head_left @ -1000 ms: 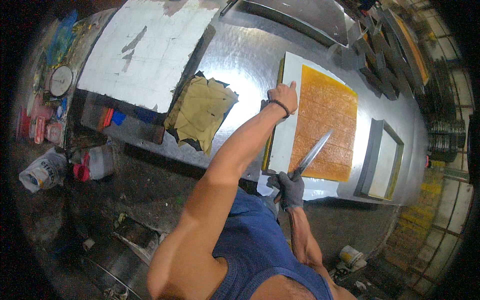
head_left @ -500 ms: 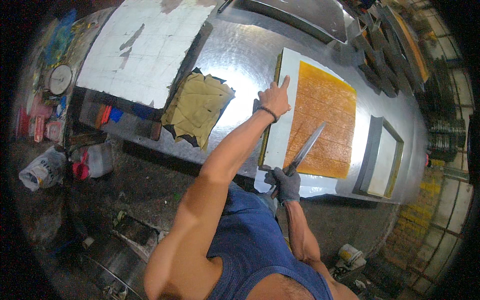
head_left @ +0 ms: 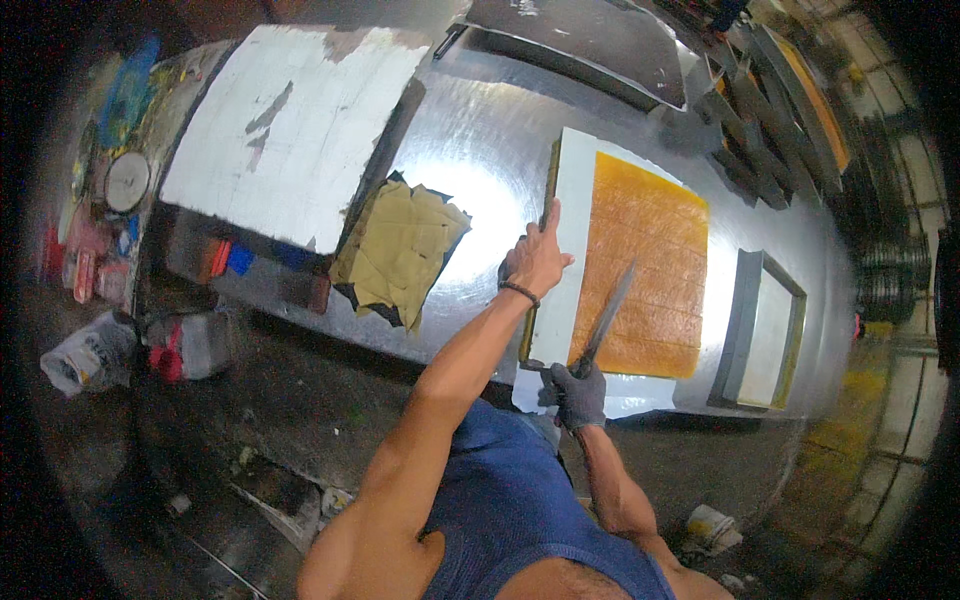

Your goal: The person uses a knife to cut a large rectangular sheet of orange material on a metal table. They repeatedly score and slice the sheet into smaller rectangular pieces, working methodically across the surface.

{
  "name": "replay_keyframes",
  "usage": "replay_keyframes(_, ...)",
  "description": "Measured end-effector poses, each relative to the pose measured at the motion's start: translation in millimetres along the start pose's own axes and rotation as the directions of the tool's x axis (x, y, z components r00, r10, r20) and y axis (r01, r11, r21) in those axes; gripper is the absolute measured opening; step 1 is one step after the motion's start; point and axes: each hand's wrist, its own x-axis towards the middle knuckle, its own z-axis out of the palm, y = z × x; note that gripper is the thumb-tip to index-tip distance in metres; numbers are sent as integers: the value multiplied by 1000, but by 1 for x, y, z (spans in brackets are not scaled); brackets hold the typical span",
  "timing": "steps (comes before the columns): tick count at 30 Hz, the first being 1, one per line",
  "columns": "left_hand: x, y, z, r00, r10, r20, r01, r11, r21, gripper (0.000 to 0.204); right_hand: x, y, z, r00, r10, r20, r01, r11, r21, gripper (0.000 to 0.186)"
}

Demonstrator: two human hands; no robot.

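My right hand (head_left: 579, 396), in a dark grey glove, grips a long-bladed knife (head_left: 607, 325) by its handle. The blade points forward over an amber, rough-textured rubbery-looking sheet (head_left: 648, 250) crossed by several lines. This sheet lies on a white board (head_left: 574, 185) whose left side is a yellowish, raised edge (head_left: 528, 335). My bare left hand (head_left: 537, 262), with a dark bracelet at the wrist, rests on that left side, index finger stretched forward and thumb out to the right. Its other fingers are partly hidden.
Left on the metal table (head_left: 470, 140) lies a khaki folded cloth-like pile (head_left: 398, 250), beside a large worn white panel (head_left: 290, 120). A shallow rectangular frame (head_left: 750, 330) sits to the right. Behind are a dark flat tray (head_left: 580, 40) and stacked metal frames (head_left: 750, 130).
My left hand has slid back toward me along the board's left edge. The knife is a little lower over the sheet, still in my right hand. The whole view has shifted slightly.
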Motion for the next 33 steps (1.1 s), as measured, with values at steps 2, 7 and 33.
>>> replay_keyframes(2,10,-4,1,991,45,124,-50,998,35,94,-1,-10,-6,992,-81,-92,64,983,-173,18)
replay_keyframes(7,29,-3,10,978,152,144,-174,973,153,91,13,-59,-33,906,-400,-137,343,885,-316,31)
replay_keyframes(33,39,19,-14,917,219,332,-333,879,340,120,164,-185,28,785,-618,30,583,722,-372,50)
